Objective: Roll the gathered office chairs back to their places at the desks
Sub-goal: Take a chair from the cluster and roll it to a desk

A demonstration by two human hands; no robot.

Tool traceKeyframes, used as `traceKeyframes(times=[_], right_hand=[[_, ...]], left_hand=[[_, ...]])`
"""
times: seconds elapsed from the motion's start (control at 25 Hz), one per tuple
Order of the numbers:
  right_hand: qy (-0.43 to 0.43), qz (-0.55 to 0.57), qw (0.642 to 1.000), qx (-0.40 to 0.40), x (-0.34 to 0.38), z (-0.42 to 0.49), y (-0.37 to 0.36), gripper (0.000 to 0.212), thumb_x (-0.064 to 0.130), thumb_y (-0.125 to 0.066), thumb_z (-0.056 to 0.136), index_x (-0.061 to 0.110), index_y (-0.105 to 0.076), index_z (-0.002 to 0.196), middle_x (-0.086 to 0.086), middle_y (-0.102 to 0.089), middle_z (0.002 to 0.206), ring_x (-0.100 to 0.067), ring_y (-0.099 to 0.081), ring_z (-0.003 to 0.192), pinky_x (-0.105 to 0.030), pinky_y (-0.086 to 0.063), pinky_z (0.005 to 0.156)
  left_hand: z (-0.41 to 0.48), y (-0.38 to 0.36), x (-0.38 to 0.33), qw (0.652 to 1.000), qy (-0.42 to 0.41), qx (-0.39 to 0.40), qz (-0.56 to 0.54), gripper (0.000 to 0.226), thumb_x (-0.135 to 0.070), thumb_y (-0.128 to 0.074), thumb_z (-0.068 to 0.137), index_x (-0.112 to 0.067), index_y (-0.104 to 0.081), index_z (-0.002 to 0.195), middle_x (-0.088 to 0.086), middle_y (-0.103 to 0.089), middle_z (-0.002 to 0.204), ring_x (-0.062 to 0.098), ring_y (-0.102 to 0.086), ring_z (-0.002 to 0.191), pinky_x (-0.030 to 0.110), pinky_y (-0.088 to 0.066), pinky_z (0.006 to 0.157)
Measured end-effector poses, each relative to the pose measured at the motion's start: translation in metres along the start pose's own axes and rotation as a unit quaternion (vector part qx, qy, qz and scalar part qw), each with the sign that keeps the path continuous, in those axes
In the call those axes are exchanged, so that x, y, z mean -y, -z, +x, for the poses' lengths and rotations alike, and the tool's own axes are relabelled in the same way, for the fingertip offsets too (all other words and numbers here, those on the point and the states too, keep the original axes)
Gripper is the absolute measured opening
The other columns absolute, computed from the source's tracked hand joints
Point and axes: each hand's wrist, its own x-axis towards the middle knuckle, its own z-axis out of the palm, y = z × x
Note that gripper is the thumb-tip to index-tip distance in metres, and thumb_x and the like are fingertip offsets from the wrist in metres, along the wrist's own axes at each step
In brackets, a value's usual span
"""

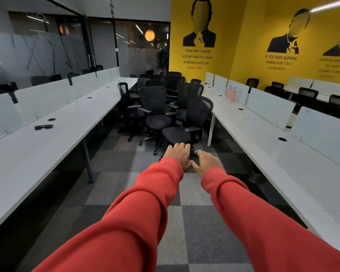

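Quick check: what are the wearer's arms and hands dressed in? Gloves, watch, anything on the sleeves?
Both arms wear long red sweatshirt-type sleeves, left sleeve and right sleeve, each ending in a ribbed cuff at the wrist. No logo or print shows on them. The left hand and right hand are bare: no gloves, and no watch or ring visible.

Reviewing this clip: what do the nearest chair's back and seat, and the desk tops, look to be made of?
Nearest chair: the back looks like black mesh, since light shows through its weave; the seat looks like padded matte fabric; the armrests seem to be plastic. Left desk top and right desk top: smooth white, likely laminate, with a soft sheen and round black cable grommets. Neither hand touches the chair yet.
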Motion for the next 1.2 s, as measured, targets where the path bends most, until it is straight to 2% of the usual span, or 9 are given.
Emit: traceKeyframes(times=[0.2, 0.4, 0.64, 0.84, 1.2], right_hand=[[-0.013, 0.036, 0.998, -0.044, 0.001, 0.094, -0.023, 0.047, 0.042, -0.055, 0.092, 0.017, -0.054, 0.132, -0.006, -0.061, 0.127, -0.025, -0.056, 0.117, -0.038, -0.044, 0.098], [-0.011, 0.025, 0.999, -0.038, -0.018, 0.170, -0.060, 0.048, 0.041, -0.055, 0.092, 0.017, -0.053, 0.134, -0.005, -0.060, 0.129, -0.023, -0.055, 0.119, -0.036, -0.043, 0.101], [0.007, 0.008, 0.999, -0.036, -0.068, 0.297, -0.099, 0.051, 0.039, -0.055, 0.093, 0.014, -0.051, 0.137, -0.005, -0.057, 0.136, -0.020, -0.049, 0.128, -0.033, -0.035, 0.107], [0.020, 0.000, 0.999, -0.032, -0.116, 0.397, -0.113, 0.053, 0.042, -0.055, 0.092, 0.016, -0.051, 0.138, -0.004, -0.057, 0.136, -0.021, -0.051, 0.127, -0.033, -0.037, 0.106], [0.006, 0.004, 1.000, -0.020, -0.157, 0.527, -0.159, 0.050, 0.041, -0.056, 0.091, 0.016, -0.052, 0.135, -0.004, -0.059, 0.132, -0.021, -0.053, 0.122, -0.033, -0.040, 0.103]], left_hand=[[0.085, -0.022, 0.048, 1.000, -0.003, -0.017, -0.024, 0.045, -0.039, -0.045, 0.094, -0.012, -0.045, 0.131, 0.008, -0.053, 0.129, 0.028, -0.050, 0.119, 0.042, -0.040, 0.092], [0.158, -0.065, 0.072, 1.000, -0.014, 0.002, -0.022, 0.044, -0.038, -0.043, 0.095, -0.012, -0.044, 0.132, 0.008, -0.052, 0.130, 0.027, -0.049, 0.119, 0.041, -0.040, 0.092], [0.286, -0.114, 0.083, 1.000, -0.020, 0.011, -0.015, 0.045, -0.035, -0.043, 0.095, -0.012, -0.041, 0.134, 0.008, -0.051, 0.132, 0.028, -0.049, 0.120, 0.042, -0.040, 0.093], [0.384, -0.138, 0.103, 1.000, -0.012, 0.011, 0.014, 0.050, -0.037, -0.048, 0.092, -0.013, -0.040, 0.135, 0.007, -0.050, 0.132, 0.027, -0.048, 0.121, 0.041, -0.041, 0.094], [0.526, -0.194, 0.130, 0.999, -0.023, 0.019, -0.022, 0.048, -0.037, -0.050, 0.091, -0.013, -0.042, 0.133, 0.006, -0.051, 0.130, 0.027, -0.048, 0.119, 0.042, -0.041, 0.093]])
